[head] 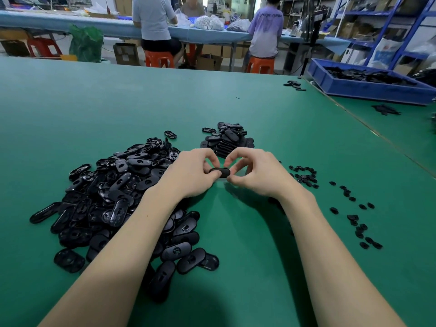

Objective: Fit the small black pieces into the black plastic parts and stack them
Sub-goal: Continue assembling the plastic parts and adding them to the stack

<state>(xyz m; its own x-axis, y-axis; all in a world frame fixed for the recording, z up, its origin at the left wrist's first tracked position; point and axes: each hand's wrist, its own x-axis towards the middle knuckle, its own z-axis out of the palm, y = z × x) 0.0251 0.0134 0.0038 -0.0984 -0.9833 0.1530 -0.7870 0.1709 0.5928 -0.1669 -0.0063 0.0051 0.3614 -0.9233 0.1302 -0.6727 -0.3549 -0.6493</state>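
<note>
Both hands meeting over the green table (236, 95), left hand (188, 172) and right hand (257, 173) pinching one black plastic part (219, 172), loose pile (122, 197) lying left, small pieces (351, 208) scattering right

One black plastic part (220, 172) is held above the green table (236, 102), pinched at its ends by the curled fingers of the left hand (192, 172) and the right hand (256, 172). Left of this part, a large loose heap of black parts (118, 197) is spread out. Just beyond it, a stack of parts (227, 139) is seen. Right of it, small black pieces (305, 175) are scattered. Far beyond and right, a blue bin (368, 87) is placed.
</note>
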